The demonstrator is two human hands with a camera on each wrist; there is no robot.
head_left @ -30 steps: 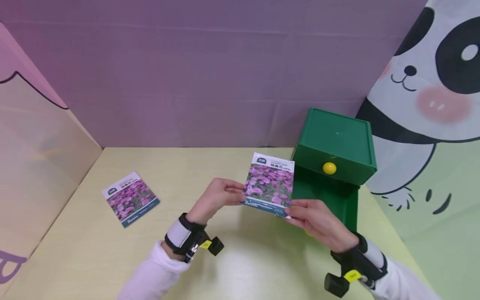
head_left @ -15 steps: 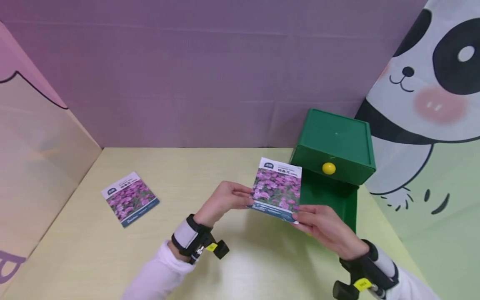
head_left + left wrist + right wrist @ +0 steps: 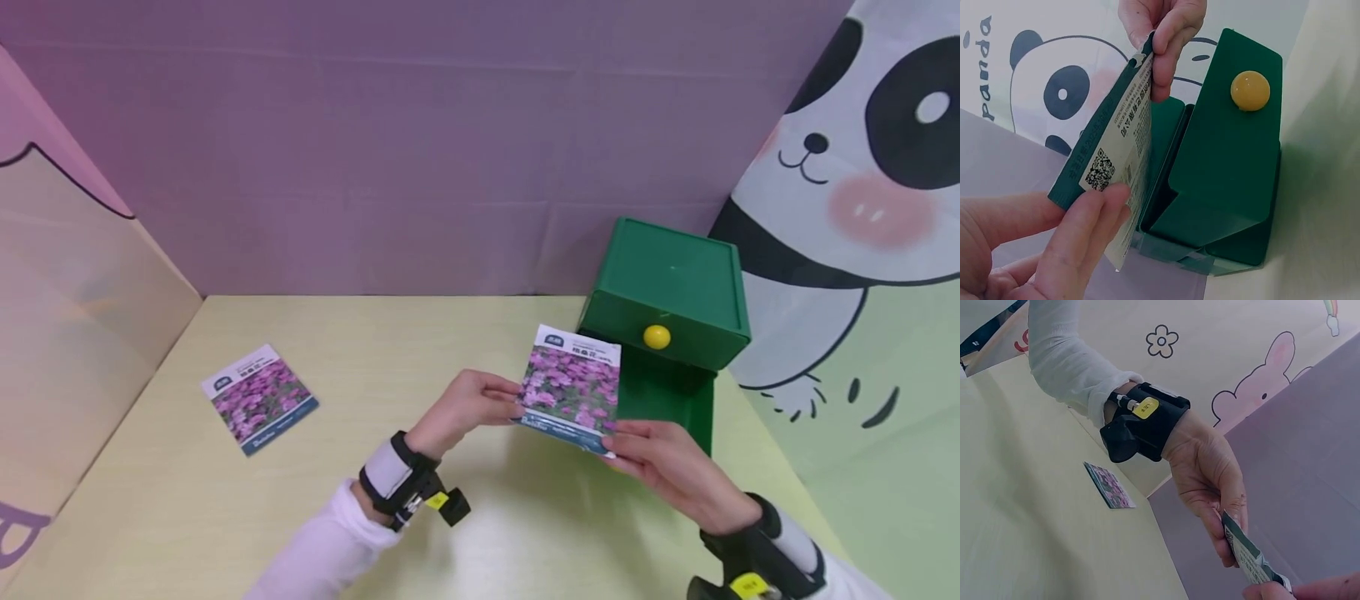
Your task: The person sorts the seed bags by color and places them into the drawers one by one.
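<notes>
My left hand (image 3: 471, 406) pinches the left edge of the seed packet (image 3: 572, 387); my right hand (image 3: 670, 468) pinches its near right corner. The packet is held upright, clear of the table (image 3: 390, 350). Over the last second it has travelled right, and its right edge now overlaps the open front of the green box (image 3: 663, 321), below the yellow knob (image 3: 657, 337). A second packet (image 3: 259, 397) lies far left, untouched.

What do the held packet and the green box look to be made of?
Packet: apparently thin glossy printed paper or foil laminate; it stays flat, pinched by left hand and right hand. Green box: seemingly smooth moulded plastic, with a shiny yellow knob.
</notes>
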